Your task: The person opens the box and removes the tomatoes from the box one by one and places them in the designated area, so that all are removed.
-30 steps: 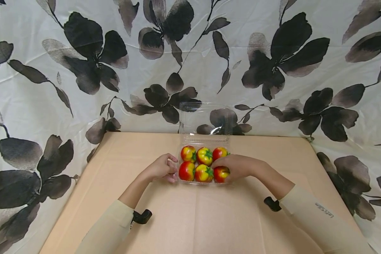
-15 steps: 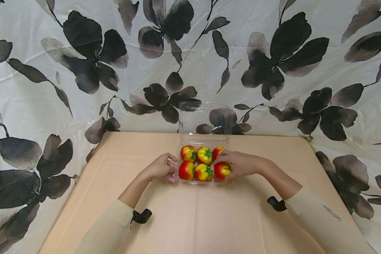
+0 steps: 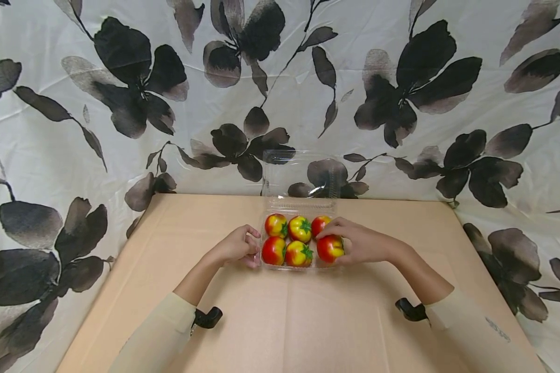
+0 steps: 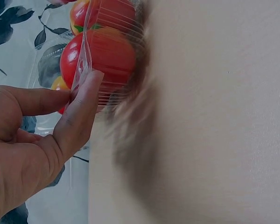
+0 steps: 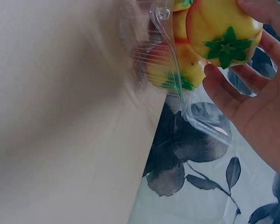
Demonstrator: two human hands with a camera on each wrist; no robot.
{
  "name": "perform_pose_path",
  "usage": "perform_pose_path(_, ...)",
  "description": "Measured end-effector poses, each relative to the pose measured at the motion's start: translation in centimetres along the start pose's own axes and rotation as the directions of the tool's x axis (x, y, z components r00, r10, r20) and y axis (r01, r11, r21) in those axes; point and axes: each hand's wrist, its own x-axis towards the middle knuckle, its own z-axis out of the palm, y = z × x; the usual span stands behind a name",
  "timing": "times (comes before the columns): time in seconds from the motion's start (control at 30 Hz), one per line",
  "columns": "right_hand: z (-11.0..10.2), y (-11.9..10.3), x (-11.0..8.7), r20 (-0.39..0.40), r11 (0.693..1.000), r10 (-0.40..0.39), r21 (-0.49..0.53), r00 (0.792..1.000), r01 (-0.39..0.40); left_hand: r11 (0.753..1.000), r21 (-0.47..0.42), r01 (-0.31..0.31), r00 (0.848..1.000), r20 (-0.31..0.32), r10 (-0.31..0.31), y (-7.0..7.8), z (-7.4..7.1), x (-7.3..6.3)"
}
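A clear plastic clamshell box (image 3: 301, 206) stands near the back of the table, its lid (image 3: 280, 178) raised behind it. My left hand (image 3: 238, 246) pinches the box's left rim (image 4: 85, 56) between thumb and finger. With curled fingers, my right hand (image 3: 366, 243) grips a red-and-yellow toy tomato (image 3: 330, 249) over the box's front right corner. In the right wrist view that tomato shows its green star-shaped top (image 5: 227, 46), raised above the box's rim. Several similar tomatoes (image 3: 273, 250) sit in the box in two rows; the back right one (image 3: 319, 224) is partly hidden by my right fingers.
The light brown tabletop (image 3: 284, 321) spreads in front of the box. A white cloth with dark flowers (image 3: 242, 41) hangs behind it and shows along both sides. Each wrist carries a black camera mount (image 3: 208, 317).
My right hand has drawn up and slightly right with the front right tomato, which has risen from its place in the row. My left hand has stayed at the box's left rim.
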Motion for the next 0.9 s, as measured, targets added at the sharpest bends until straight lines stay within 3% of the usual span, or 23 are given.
perform_pose_path(0.37, -0.3, 1.3, -1.6, -0.108, 0.992, 0.072, 0.112, 0.992, -0.06, 1.0, 0.002, -0.009, 1.0, 0.005, 0.009, -0.2, -0.2, 0.0)
perform_pose_path(0.67, -0.6, 3.4, -2.8, -0.252, 0.994, 0.048, 0.109, 0.967, -0.021, 0.999, 0.037, -0.01, 1.0, -0.001, 0.01, 0.0, -0.2, 0.0)
perform_pose_path(0.9, -1.5, 5.2, -3.4, -0.321, 0.997, 0.072, 0.06, 0.944, -0.055, 0.999, 0.046, -0.006, 1.0, 0.001, 0.006, 0.1, 0.0, -0.1)
